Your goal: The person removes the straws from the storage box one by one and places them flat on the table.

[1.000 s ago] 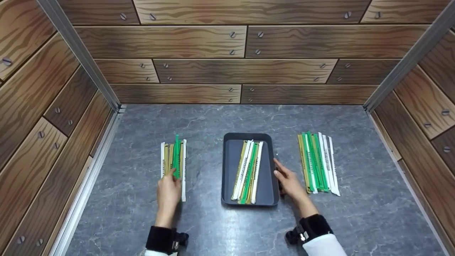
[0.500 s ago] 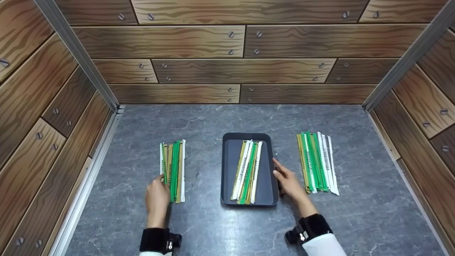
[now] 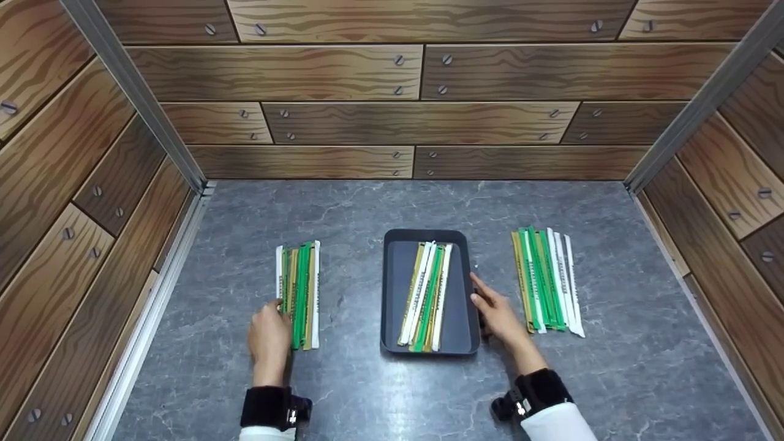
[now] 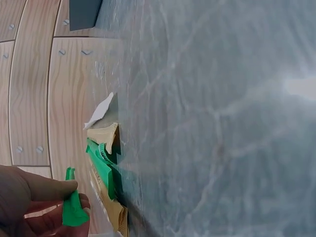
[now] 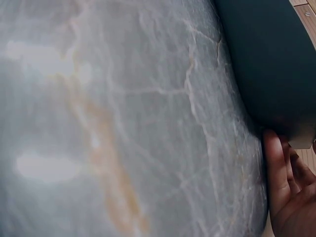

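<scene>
My left hand (image 3: pixel 268 340) pinches the near end of a slim green stick packet (image 4: pixel 73 207) between thumb and fingers; in the head view the hand covers most of it. The packet lies over the left side of a row of green, gold and white stick packets (image 3: pixel 300 294). What is inside the wrappers cannot be seen. With its fingers extended, my right hand (image 3: pixel 499 315) touches the right wall of a dark grey tray (image 3: pixel 395 294). Green, gold and white packets (image 3: pixel 429 294) lie side by side in the tray, slightly slanted.
Another row of green, gold and white packets (image 3: pixel 547 278) lies on the grey marbled tabletop (image 3: pixel 355 208), right of the tray. Wood-patterned walls (image 3: pixel 343 73) enclose the back and both sides.
The left hand has moved left with a green packet, from the row's middle to its left side, and lowered it there. Over the last half second it shifted only slightly. The right hand stayed put.
</scene>
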The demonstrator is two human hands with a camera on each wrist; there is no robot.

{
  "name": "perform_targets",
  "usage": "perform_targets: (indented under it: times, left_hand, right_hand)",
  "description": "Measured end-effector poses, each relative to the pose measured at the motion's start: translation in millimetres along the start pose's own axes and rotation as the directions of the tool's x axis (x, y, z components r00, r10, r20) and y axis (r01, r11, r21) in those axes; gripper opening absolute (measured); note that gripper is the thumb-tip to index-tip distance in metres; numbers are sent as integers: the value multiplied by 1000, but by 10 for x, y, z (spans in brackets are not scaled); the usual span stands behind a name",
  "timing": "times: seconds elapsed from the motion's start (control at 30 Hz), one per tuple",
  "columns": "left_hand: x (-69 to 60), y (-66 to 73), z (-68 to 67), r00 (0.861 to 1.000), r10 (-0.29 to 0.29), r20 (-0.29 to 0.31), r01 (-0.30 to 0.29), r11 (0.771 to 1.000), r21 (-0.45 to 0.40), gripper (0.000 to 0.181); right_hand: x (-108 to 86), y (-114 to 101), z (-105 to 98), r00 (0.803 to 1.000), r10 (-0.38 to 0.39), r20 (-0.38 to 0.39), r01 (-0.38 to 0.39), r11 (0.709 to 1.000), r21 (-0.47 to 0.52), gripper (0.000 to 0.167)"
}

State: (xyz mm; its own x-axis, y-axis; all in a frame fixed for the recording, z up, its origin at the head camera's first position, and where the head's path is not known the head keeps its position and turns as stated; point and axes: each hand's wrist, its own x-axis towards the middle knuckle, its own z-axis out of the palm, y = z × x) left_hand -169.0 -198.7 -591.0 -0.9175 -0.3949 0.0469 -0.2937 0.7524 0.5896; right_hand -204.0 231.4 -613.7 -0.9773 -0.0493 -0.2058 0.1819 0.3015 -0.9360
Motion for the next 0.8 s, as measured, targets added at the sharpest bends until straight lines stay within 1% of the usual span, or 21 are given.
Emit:
perform_targets:
  times: [0.17, 0.27, 0.4, 0.5, 0.57, 0.63, 0.73, 0.8]
  left_hand:
    - [3, -6, -6, 1000, 3, 9, -3, 1000, 9, 32]
    - [-14, 14, -7, 1000, 11, -6, -11, 1000, 19, 34]
    - [-52, 88, -3, 998, 47, -47, -46, 999, 24, 34]
    - [-88, 172, 13, 992, 100, -82, -99, 995, 12, 34]
    - [-119, 239, 32, 985, 140, -104, -140, 990, 2, 34]
    - [-149, 312, 66, 974, 185, -128, -188, 982, -8, 33]
    - [-210, 447, 140, 954, 264, -142, -267, 964, -3, 34]
    - [-260, 548, 209, 937, 320, -143, -323, 946, 1, 34]
  right_hand:
    - [-4, 1, 3, 1000, 4, 1, -4, 1000, -15, 51]
    - [5, 26, 14, 1000, -24, -16, 23, 999, -46, 51]
    - [14, 43, 35, 995, -89, -49, 85, 992, -91, 49]
    - [10, 28, 55, 991, -117, -67, 109, 988, -113, 48]
    - [7, 12, 66, 988, -131, -80, 119, 982, -144, 47]
    - [6, -8, 73, 985, -148, -88, 132, 977, -167, 45]
    - [4, -42, 66, 982, -159, -99, 135, 966, -219, 43]
    - [4, -67, 50, 982, -162, -95, 134, 960, -247, 43]
